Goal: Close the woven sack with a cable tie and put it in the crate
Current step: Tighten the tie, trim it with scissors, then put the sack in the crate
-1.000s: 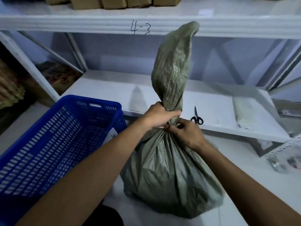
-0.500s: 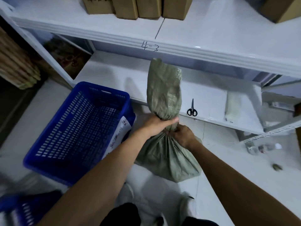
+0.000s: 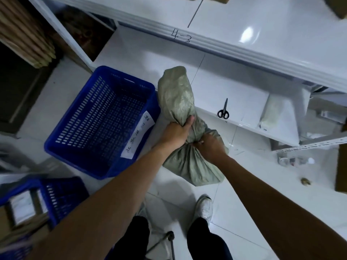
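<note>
A grey-green woven sack [image 3: 189,166] stands on the white tiled floor, its gathered top [image 3: 176,94] sticking up and leaning left. My left hand [image 3: 176,133] grips the bunched neck from the left. My right hand [image 3: 210,146] pinches at the neck just below, on the right side. The cable tie is too small to make out between my fingers. An empty blue slotted crate [image 3: 97,121] with a white handwritten label [image 3: 138,136] sits on the floor directly left of the sack.
Black scissors [image 3: 223,111] and a white packet [image 3: 272,113] lie on the low white shelf [image 3: 244,94] behind the sack. A second blue crate [image 3: 43,199] with boxes is at lower left. My feet and a metal stool leg are below. Small debris lies on the floor at right.
The view has risen and tilted down, so the sack looks smaller and farther. The sack's top leans more to the left. Both hands stay on the neck.
</note>
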The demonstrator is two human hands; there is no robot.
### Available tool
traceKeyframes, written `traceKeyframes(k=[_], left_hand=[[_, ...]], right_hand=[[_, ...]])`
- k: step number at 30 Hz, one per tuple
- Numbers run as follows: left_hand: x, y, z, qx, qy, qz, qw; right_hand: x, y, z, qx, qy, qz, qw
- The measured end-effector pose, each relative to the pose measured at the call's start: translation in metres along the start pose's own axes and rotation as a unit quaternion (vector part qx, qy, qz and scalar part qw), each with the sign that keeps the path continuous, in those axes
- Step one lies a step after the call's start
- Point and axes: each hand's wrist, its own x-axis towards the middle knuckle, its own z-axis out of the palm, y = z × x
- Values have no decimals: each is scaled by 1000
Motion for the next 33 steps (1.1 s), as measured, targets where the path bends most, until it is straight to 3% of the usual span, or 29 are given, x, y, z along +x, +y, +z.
traceKeyframes(k=[4, 10, 18, 27, 29, 33], left_hand=[[-13, 5, -12, 27, 3, 12, 1000], [-40, 45, -35, 45, -8, 53, 998], [-44, 55, -105, -60, -43, 83, 994], [-71, 38, -197, 150, -172, 103, 968], [-74, 26, -214, 226, -156, 113, 955], [-79, -8, -244, 312, -52, 117, 941]], right_hand=[[-9, -13, 4, -44, -22, -24, 998], [-31, -49, -11, -57, 38, 66, 996], [-39, -104, -50, -85, 8, 21, 996], [-47, -183, -78, -134, -34, -57, 989], [-45, -208, -85, -148, -48, -73, 985], [-42, -264, -101, -193, -59, -124, 972]])
